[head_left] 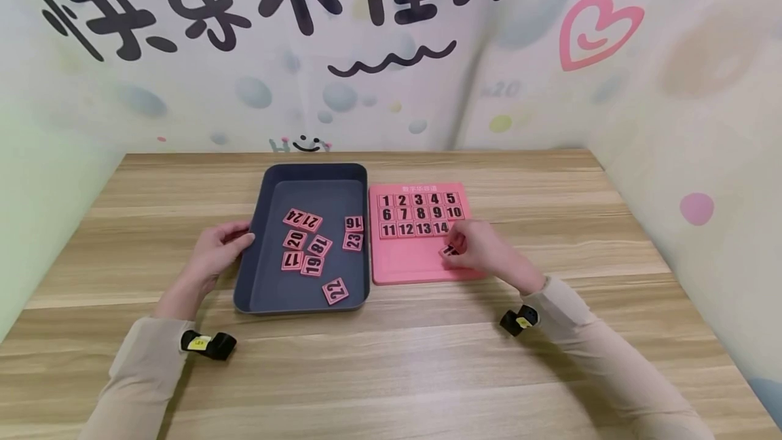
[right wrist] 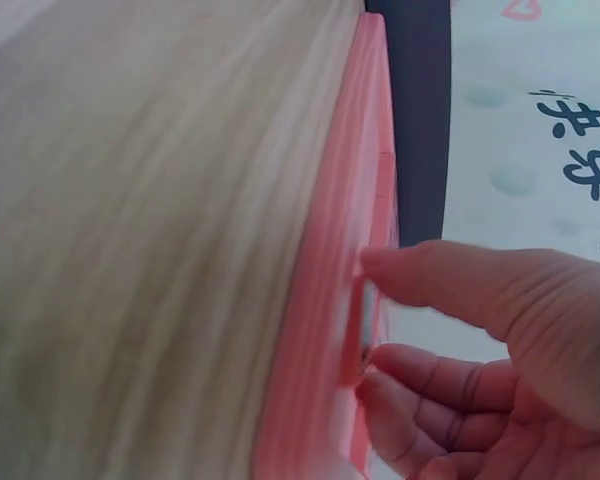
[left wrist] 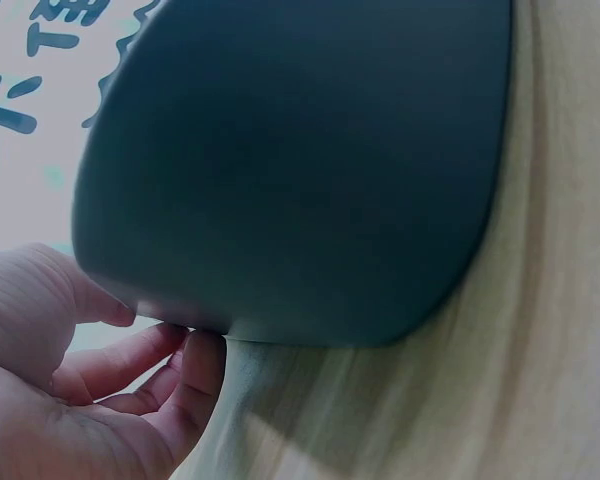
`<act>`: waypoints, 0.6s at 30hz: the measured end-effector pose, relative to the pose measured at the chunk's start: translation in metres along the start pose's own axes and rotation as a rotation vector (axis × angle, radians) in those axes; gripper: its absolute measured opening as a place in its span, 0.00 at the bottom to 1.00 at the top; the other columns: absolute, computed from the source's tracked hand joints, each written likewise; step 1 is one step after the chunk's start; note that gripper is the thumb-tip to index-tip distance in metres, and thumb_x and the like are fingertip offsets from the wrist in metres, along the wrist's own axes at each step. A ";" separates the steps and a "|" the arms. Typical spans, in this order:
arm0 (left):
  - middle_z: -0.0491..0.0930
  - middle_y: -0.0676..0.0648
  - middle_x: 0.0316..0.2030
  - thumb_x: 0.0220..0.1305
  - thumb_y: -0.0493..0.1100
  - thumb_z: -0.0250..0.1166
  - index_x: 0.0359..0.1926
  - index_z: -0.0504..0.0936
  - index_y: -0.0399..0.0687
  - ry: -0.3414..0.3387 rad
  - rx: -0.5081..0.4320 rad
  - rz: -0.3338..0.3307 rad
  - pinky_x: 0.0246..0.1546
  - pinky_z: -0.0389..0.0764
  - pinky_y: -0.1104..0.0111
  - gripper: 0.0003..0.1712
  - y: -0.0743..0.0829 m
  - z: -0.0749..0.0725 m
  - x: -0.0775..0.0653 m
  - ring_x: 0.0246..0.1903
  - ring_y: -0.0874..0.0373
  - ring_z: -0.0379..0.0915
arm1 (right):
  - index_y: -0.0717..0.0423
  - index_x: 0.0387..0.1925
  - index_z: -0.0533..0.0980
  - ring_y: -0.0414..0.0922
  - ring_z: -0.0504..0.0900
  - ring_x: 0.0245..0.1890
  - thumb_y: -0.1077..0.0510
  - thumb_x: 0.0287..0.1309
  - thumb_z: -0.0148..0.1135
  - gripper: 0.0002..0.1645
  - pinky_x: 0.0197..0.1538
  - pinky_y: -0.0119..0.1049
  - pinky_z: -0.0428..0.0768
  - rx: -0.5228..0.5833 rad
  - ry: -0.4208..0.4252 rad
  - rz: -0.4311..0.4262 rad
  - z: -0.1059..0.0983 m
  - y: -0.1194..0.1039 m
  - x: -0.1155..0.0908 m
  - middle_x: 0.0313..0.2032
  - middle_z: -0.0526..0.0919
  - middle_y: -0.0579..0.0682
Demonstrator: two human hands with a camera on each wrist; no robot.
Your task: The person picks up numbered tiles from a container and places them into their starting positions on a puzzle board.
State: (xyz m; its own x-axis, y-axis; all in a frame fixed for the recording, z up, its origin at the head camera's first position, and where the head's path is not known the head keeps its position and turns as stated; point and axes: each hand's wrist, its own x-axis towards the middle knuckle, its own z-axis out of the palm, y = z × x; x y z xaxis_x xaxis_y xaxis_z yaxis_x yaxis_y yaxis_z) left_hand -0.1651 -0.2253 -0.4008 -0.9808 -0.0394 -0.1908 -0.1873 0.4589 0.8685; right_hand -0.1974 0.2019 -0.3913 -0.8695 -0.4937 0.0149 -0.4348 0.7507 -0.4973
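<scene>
My left hand (head_left: 218,250) holds the left rim of a dark grey tray (head_left: 259,223), thumb at the rim; the left wrist view shows its fingers against the tray's outer wall. Several loose pink number tiles lie in the tray, among them tile 22 (head_left: 334,290) and tile 18 (head_left: 320,245). To the right sits a pink number puzzle board (head_left: 403,263) with its upper rows filled from 1 to 14. Over the board's lower right, my right hand (head_left: 485,250) pinches a number tile (head_left: 449,250) between thumb and fingers. Its number is partly covered.
Tray and board stand side by side on a wooden table (head_left: 391,372). Behind the table rises a wall (head_left: 391,100) with large black writing and a pink heart. A black camera is strapped to each wrist.
</scene>
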 end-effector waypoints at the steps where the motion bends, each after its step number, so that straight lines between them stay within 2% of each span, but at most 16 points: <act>1: 0.67 0.29 0.57 0.70 0.40 0.51 0.64 0.62 0.27 0.002 -0.002 0.000 0.37 0.70 0.84 0.27 0.000 0.000 0.000 0.37 0.73 0.65 | 0.61 0.28 0.77 0.42 0.77 0.27 0.60 0.42 0.74 0.14 0.34 0.34 0.78 0.005 -0.004 0.008 0.000 0.000 0.000 0.25 0.79 0.49; 5: 0.67 0.28 0.57 0.70 0.40 0.52 0.64 0.62 0.26 0.004 -0.011 -0.001 0.36 0.70 0.84 0.27 0.000 0.001 0.000 0.36 0.75 0.65 | 0.64 0.30 0.77 0.46 0.79 0.30 0.65 0.42 0.71 0.12 0.37 0.38 0.79 0.008 -0.022 0.030 -0.003 -0.001 -0.001 0.28 0.80 0.53; 11: 0.67 0.28 0.57 0.70 0.40 0.52 0.64 0.62 0.26 0.005 -0.019 0.005 0.36 0.70 0.84 0.27 0.000 0.001 -0.001 0.35 0.76 0.64 | 0.67 0.34 0.78 0.51 0.78 0.35 0.73 0.39 0.67 0.14 0.41 0.44 0.78 -0.070 -0.005 0.014 -0.007 0.008 0.000 0.32 0.80 0.56; 18: 0.67 0.28 0.57 0.69 0.40 0.51 0.63 0.63 0.26 0.005 -0.022 0.011 0.37 0.70 0.83 0.27 0.000 0.000 -0.001 0.35 0.75 0.65 | 0.65 0.35 0.79 0.50 0.77 0.35 0.74 0.40 0.69 0.16 0.41 0.43 0.78 -0.075 0.042 -0.030 -0.007 0.018 0.006 0.34 0.79 0.56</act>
State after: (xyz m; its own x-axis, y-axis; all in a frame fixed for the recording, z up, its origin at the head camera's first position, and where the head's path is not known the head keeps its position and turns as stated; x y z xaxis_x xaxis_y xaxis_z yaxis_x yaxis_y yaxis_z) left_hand -0.1644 -0.2252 -0.4012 -0.9831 -0.0389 -0.1790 -0.1777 0.4397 0.8804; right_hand -0.2120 0.2163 -0.3940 -0.8640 -0.4991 0.0658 -0.4760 0.7673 -0.4297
